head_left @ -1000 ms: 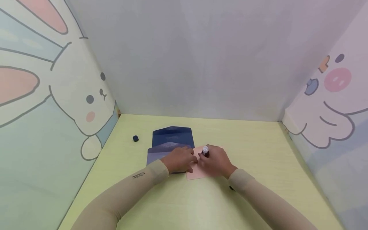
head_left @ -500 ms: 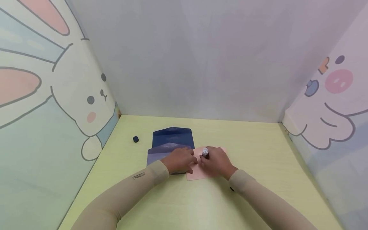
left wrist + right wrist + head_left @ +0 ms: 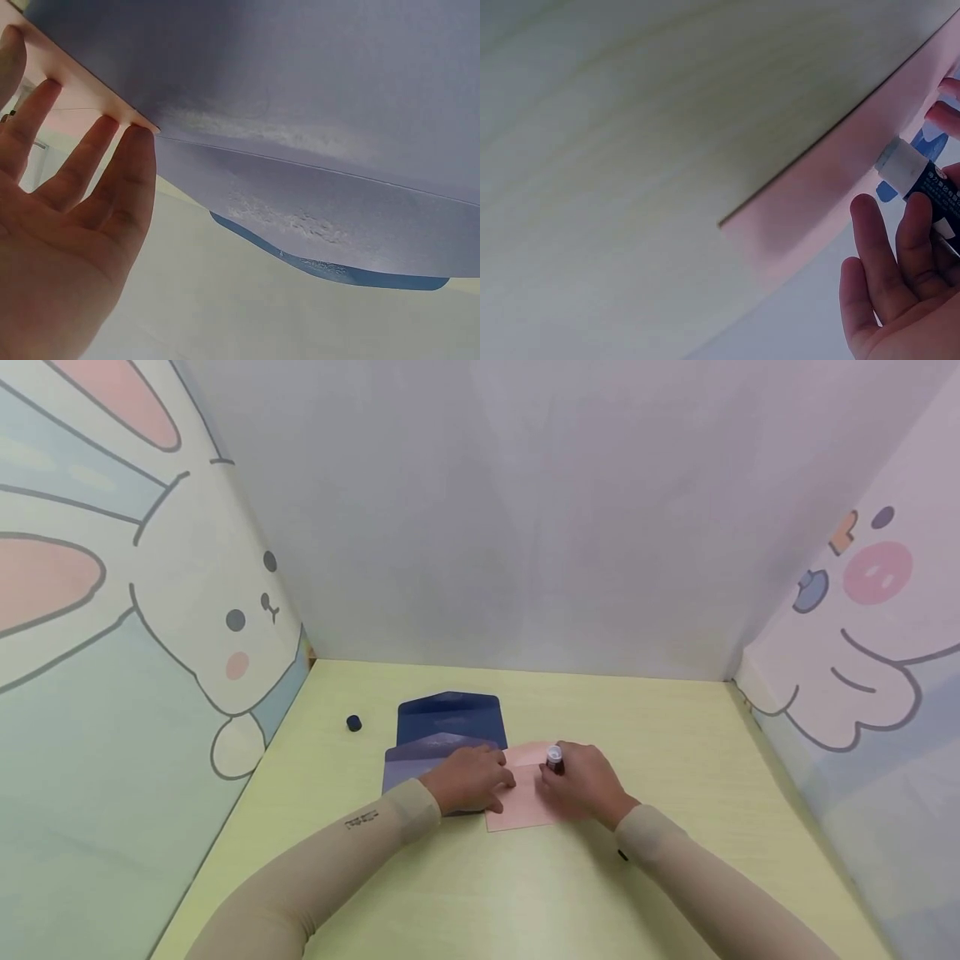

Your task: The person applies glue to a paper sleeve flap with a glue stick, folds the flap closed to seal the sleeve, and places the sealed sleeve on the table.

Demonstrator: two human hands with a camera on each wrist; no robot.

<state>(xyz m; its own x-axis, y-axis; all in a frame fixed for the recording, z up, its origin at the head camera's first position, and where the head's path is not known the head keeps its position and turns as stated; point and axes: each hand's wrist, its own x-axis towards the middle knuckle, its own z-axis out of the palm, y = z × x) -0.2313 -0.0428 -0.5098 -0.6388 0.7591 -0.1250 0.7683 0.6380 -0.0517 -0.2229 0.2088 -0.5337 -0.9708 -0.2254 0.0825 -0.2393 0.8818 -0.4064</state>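
Observation:
A pink envelope (image 3: 521, 806) lies on the table with its flap spread toward the back. My right hand (image 3: 588, 781) grips a dark glue stick (image 3: 554, 760), its white end upward; in the right wrist view the glue end of the glue stick (image 3: 891, 159) meets the pink paper. My left hand (image 3: 467, 779) rests its fingertips on the left part of the pink envelope, fingers spread. Beneath that hand lies a purple envelope (image 3: 405, 770), with whitish smears (image 3: 289, 217) on its flap and body. A navy envelope (image 3: 450, 720) sits behind, partly covered by the purple one.
A small black cap (image 3: 354, 723) stands on the pale yellow table (image 3: 480, 893) at the left. Beside my right sleeve a small dark object (image 3: 623, 855) shows, mostly hidden. Walls with cartoon animals close in the left, right and back.
My right hand has slid the glue stick to the right along the pink envelope, near its flap fold. The left hand and the envelopes have stayed in place.

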